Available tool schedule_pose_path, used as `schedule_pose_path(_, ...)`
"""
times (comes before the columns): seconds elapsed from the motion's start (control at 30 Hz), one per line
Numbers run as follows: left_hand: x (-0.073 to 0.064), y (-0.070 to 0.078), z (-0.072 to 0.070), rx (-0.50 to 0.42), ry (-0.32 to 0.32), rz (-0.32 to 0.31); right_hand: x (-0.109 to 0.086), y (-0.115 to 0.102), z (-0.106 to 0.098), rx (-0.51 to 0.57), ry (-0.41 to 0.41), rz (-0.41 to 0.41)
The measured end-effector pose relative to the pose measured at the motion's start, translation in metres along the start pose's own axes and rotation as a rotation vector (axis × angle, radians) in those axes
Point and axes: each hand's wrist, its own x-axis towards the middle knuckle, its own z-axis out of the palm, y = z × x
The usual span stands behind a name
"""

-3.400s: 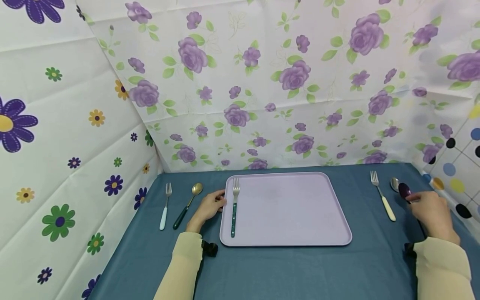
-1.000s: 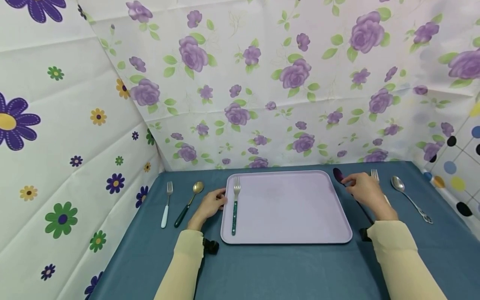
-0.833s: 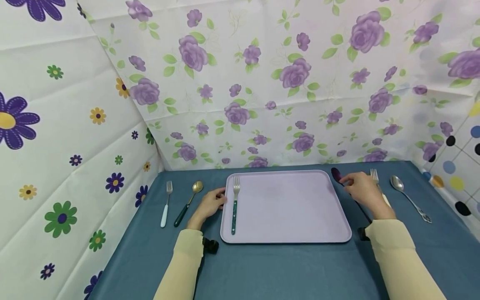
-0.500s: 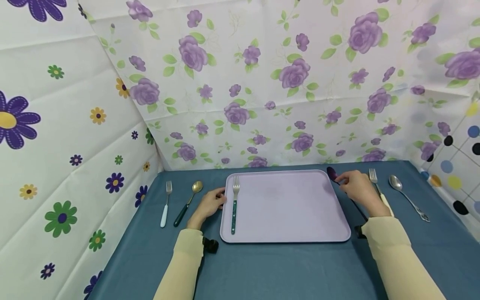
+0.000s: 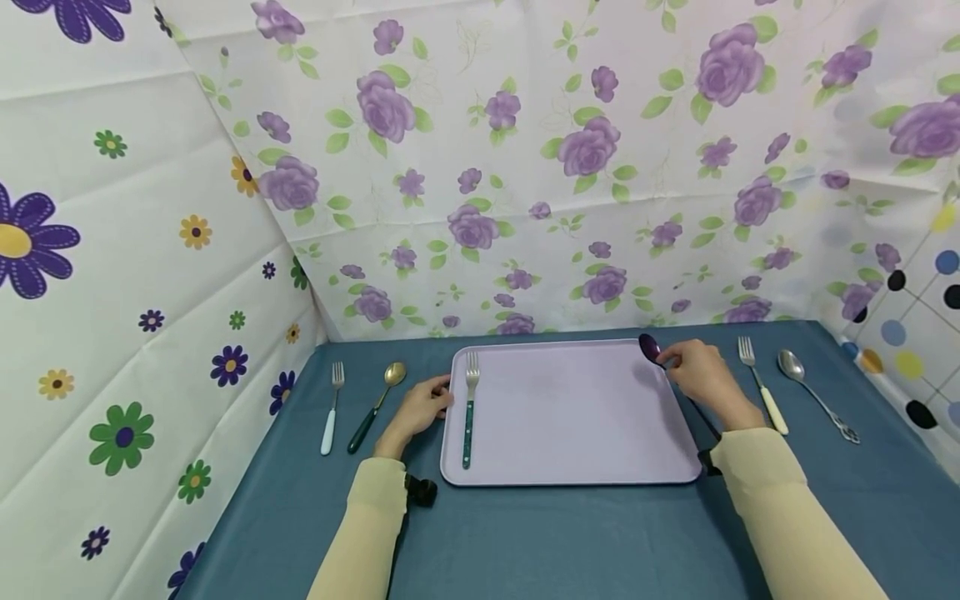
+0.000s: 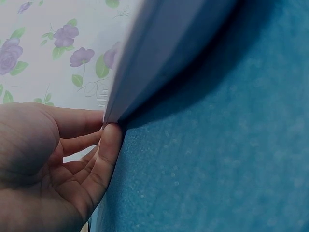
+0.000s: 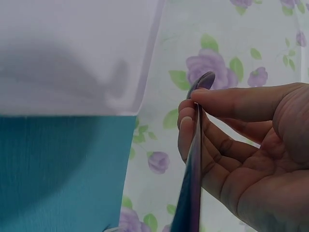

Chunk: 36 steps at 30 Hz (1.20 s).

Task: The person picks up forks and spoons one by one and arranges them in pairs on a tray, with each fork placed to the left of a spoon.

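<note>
Two cream sleeves [image 5: 783,508] extend from the near edge over the blue tablecloth [image 5: 570,542]. The left hand [image 5: 417,412] is clamped on the left rim of the tray [image 5: 577,417], thumb and fingers pinching the edge; its position is unchanged from 3.4 seconds ago. The right hand [image 5: 701,375] is clamped on the purple spoon [image 5: 649,347], thumb against fingers just below the bowl. At that earlier time, this spoon was beside the silver spoon [image 5: 817,398] at far right; it is now at the tray's right rim, bowl over the far right corner. Contact with the tray cannot be told.

The green-handled fork [image 5: 469,410] remains on the tray's left side. The white-handled fork [image 5: 330,425] and gold spoon [image 5: 366,426] lie left of the tray, unmoved. The cream-handled fork [image 5: 771,407] lies between the right hand and the silver spoon, which is now fully uncovered. Behind everything hangs the flowered sheet [image 5: 450,100].
</note>
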Motion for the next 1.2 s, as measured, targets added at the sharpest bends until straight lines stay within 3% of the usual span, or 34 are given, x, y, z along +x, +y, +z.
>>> schedule_pose_path(0.7,-0.001,0.002,0.0,-0.01,0.004,-0.003,0.016,-0.031,0.023,0.013,0.012,-0.087)
schedule_pose_path(1.2,0.0,-0.003,0.003,-0.019,0.011,0.005,0.02,-0.048,0.041,0.007,-0.025,-0.057)
